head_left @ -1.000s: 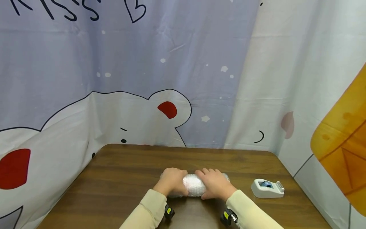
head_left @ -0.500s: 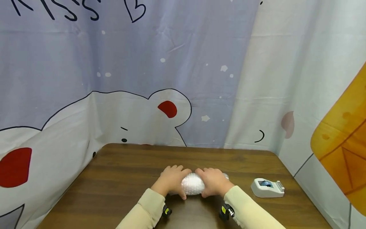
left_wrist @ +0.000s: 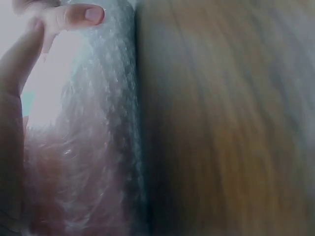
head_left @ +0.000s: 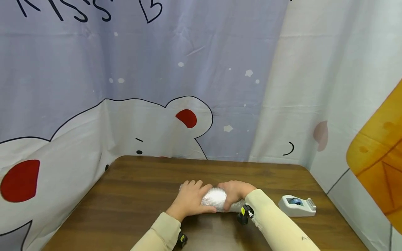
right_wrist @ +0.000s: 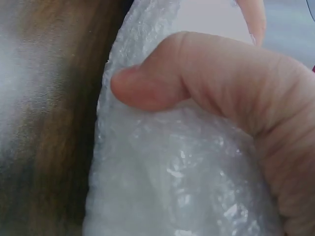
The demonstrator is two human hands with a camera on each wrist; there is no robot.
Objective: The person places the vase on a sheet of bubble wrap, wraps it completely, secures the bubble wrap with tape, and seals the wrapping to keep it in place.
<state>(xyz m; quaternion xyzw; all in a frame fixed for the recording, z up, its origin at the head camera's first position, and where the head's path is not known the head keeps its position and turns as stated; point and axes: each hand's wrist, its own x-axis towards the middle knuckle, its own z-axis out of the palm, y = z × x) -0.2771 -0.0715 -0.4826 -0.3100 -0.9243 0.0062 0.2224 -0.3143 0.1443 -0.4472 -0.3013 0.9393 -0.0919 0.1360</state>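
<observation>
A long, rounded bundle in clear bubble wrap (head_left: 215,198) lies across the wooden table in the head view. My left hand (head_left: 190,199) holds its left part, fingers over the top and thumb along the near side. On the right part, my right hand (head_left: 235,192) grips from above, wrist turned inward. The right wrist view shows the thumb (right_wrist: 147,88) bent across the bubble wrap (right_wrist: 162,167). In the left wrist view the wrap (left_wrist: 88,147) has a pinkish tint, and a thumb (left_wrist: 81,15) presses it near the top. What is inside is hidden.
A white tape dispenser (head_left: 296,206) with a blue core stands to the right of my right forearm. The wooden table (head_left: 132,209) has rounded far corners, and a printed curtain (head_left: 150,129) hangs behind and beside it.
My right hand has turned over the bundle, its wrist and sleeve rising away from the table. My left thumb has swung right along the near side. The head view has shifted slightly.
</observation>
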